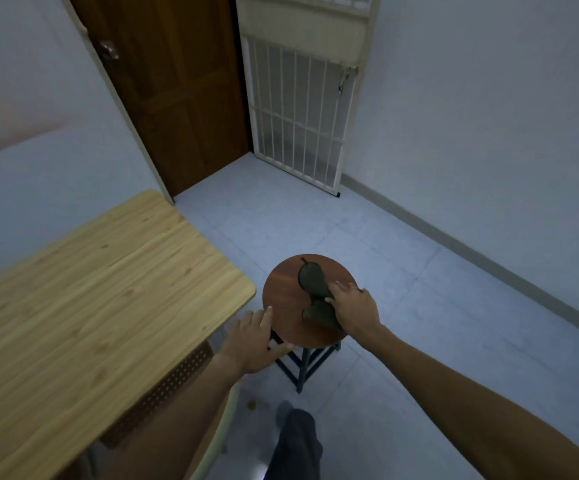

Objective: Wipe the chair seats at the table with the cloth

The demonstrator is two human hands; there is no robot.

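A round reddish-brown stool seat (pixel 286 299) on dark metal legs stands just right of the wooden table (pixel 83 289). A dark green cloth (pixel 312 280) lies stretched across the seat. My right hand (pixel 353 311) presses down on the cloth's near part, fingers spread over it, at the seat's right edge. My left hand (pixel 255 339) grips the seat's near-left rim, thumb under the edge and fingers on top.
A second chair with a perforated brown back (pixel 163 386) is tucked under the table's near side. A brown door (pixel 173 91) and a white barred gate (pixel 298 112) stand at the far wall. Pale tiled floor surrounds the stool. My leg (pixel 295 441) is below.
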